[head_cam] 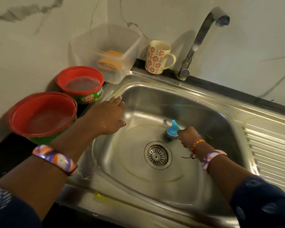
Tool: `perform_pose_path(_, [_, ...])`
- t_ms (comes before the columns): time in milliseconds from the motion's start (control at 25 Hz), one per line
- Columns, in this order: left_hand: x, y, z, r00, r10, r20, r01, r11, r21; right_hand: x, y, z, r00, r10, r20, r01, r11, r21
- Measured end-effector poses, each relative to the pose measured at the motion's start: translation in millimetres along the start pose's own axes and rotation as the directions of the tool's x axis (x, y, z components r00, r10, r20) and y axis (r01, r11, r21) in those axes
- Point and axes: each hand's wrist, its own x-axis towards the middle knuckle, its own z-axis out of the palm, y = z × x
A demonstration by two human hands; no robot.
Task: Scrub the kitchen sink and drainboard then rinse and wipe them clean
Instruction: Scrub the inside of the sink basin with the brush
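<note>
1. Head view, sink (204, 112): a stainless steel basin is sitting in a dark counter, its round drain strainer (158, 155) lying at the middle of the floor, yellowish streaks showing on the floor and rim.
2. Drainboard (270, 153): a ribbed steel panel is adjoining the basin on the right.
3. Right hand (187, 134): its fingers are curling round a blue-handled scrubber (172, 130), which is pressing on the basin floor just behind the strainer.
4. Left hand (109, 116): it is resting flat, fingers straight, on the basin's left rim and wall, holding nothing, well apart from the other hand.
5. Faucet (196, 46): it is standing at the back rim, spout arching right.
6. Floral mug (156, 57): it is standing upright beside the faucet base.
7. Clear plastic container (105, 51): it is holding an orange sponge (110, 60).
8. Two red-rimmed tubs (80, 83) (41, 116): they are sitting on the counter left of the basin.
</note>
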Motion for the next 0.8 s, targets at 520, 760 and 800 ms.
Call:
perform_pose_path(520, [8.8,3.7,18.0,0.972,-0.23,-0.052,0.235,0.959,0.161,41.4,3.2,19.4,0.982,-0.188,0.003,0.184,0.955,-0.233])
perform_pose_path(760, [12.9,7.0,14.1,0.966,-0.258,-0.03,0.259,0.949,0.178,40.2,4.8,7.7,0.987,-0.028,-0.157,-0.004,0.98,-0.199])
perform_pose_path(800, [13.0,6.8,14.8,0.965,-0.261,-0.028,0.262,0.947,0.188,34.8,-12.7,32.4,0.98,-0.168,-0.108,0.143,0.967,-0.211])
